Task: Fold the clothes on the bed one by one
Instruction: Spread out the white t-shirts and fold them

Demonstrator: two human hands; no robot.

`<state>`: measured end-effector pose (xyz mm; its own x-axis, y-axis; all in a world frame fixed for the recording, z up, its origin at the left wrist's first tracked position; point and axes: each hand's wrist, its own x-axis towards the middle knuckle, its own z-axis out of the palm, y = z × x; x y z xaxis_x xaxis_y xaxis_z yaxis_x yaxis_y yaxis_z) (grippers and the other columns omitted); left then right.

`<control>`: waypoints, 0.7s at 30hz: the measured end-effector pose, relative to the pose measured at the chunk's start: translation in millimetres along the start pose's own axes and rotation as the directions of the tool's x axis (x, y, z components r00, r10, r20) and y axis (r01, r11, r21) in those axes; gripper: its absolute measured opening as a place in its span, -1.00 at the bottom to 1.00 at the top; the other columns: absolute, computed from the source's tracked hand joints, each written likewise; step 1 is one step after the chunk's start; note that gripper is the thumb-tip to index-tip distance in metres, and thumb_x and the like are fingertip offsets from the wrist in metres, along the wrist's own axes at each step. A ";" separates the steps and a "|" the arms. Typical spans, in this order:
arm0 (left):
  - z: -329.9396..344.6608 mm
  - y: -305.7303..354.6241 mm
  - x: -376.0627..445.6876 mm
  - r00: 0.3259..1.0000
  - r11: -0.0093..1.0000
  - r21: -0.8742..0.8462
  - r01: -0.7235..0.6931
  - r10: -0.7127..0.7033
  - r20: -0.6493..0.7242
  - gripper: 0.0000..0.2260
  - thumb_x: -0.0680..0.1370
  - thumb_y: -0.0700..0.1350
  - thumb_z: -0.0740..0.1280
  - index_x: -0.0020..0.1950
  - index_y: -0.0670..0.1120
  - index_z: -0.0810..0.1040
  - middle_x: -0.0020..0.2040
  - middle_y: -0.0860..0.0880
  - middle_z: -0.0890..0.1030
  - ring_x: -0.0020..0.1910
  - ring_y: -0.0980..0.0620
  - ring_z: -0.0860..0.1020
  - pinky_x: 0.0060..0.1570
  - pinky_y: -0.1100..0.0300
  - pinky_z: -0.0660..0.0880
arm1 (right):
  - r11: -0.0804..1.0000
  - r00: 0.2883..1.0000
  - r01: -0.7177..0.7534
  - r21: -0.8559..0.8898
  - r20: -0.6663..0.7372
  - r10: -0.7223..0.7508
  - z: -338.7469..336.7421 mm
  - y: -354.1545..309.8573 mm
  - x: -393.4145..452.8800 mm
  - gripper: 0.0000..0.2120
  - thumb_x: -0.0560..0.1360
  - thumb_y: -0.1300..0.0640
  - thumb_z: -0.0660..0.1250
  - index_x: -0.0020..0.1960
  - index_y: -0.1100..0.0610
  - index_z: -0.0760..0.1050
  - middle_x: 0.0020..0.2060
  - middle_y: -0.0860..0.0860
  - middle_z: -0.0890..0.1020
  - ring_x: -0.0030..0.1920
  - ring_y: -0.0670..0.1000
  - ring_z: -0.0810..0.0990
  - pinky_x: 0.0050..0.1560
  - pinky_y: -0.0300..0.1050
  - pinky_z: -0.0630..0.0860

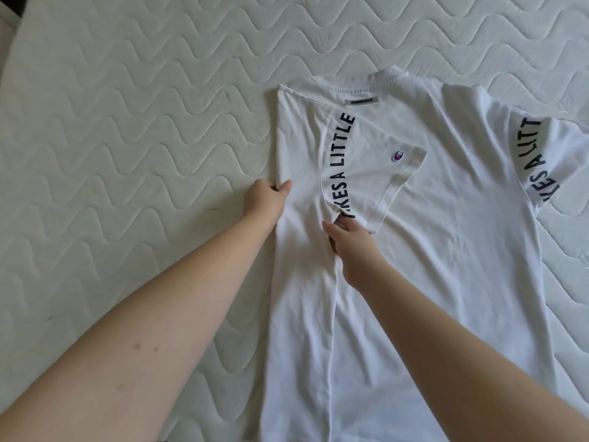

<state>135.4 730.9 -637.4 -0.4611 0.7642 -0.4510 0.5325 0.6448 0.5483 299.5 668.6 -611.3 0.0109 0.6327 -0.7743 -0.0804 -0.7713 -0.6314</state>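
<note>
On the bed [127, 122], whose white cover is quilted in wavy lines, a white T-shirt [430, 250] lies flat, collar away from the person. Its left side and sleeve are folded inward, with black lettering showing along both sleeves. The left hand [266, 197] pinches the folded edge; the right hand [350, 244] grips the sleeve fabric.

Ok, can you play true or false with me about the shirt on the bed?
1. The shirt is white. True.
2. Both sleeves are folded in. False: only one sleeve is folded over; the other sleeve lies spread out.
3. The left hand pinches the shirt's folded edge. True.
4. The right hand rests on the mattress. False: it grips the shirt by the folded sleeve.
</note>
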 end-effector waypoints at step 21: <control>-9.7 2.3 41.5 0.981 0.972 -0.215 0.095 -0.055 0.185 -0.72 0.51 -0.03 0.44 0.06 -0.22 0.63 -0.04 -0.13 0.67 -0.08 -0.10 0.63 -0.02 0.09 0.56 | 0.960 0.956 -0.216 0.179 0.240 0.170 22.6 11.1 11.9 -0.73 0.60 0.00 0.30 0.17 0.17 0.52 0.02 0.09 0.65 0.02 0.13 0.64 0.13 -0.01 0.52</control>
<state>110.6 763.9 -648.0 -0.3505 0.7169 -0.6027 0.3212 0.6965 0.6417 276.2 669.1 -626.6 -0.2422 0.4902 -0.8373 -0.2583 -0.8644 -0.4314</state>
